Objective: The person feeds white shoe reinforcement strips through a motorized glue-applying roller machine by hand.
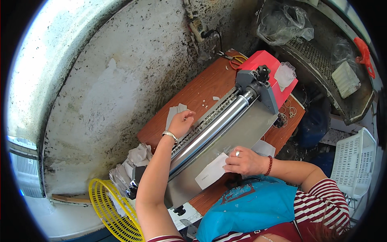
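A machine with a long shiny metal roller [209,131] and a flat metal plate [229,141] stands slantwise on a brown table. My left hand [181,123] is on the far side of the roller, its fingers curled in; what they hold, if anything, is hidden. White paper-like pieces [173,113] lie right beside that hand. Over the near plate, my right hand [246,161] pinches a flat white paper-like piece [210,172] with small print on it. Another pale sheet [264,148] lies by the right wrist.
Crumpled white pieces [137,157] are heaped at the machine's left end, above a yellow plastic basket [96,197]. Orange-handled pliers [238,60] lie at the table's far end, near the red housing [262,60]. Rubber bands [288,111] and a white crate [350,161] are on the right.
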A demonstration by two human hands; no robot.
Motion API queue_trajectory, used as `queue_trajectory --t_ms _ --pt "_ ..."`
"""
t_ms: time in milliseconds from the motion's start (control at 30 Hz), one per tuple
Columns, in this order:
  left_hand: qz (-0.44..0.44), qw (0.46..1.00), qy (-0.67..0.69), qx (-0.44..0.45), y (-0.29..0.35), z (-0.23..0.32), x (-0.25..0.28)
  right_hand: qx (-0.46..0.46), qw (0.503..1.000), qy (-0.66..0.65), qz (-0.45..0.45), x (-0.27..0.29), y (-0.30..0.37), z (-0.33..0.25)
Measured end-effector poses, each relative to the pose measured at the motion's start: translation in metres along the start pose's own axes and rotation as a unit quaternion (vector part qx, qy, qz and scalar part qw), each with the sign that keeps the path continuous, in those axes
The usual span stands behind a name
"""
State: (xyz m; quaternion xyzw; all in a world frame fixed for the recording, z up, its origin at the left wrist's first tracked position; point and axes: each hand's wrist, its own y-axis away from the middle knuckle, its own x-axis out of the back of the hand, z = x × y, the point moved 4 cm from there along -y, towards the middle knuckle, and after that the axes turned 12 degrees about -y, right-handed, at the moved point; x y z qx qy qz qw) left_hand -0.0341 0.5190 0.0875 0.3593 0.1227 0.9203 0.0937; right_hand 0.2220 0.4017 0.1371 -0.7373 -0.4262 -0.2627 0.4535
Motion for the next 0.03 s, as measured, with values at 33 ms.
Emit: queue_trajectory --t_ms 33 --pt "-0.003 1.0 -0.001 -0.006 0.0018 -0.0044 -0.0004 0.007 1.0 0.003 -0.007 0.0007 -0.0024 -0.0018"
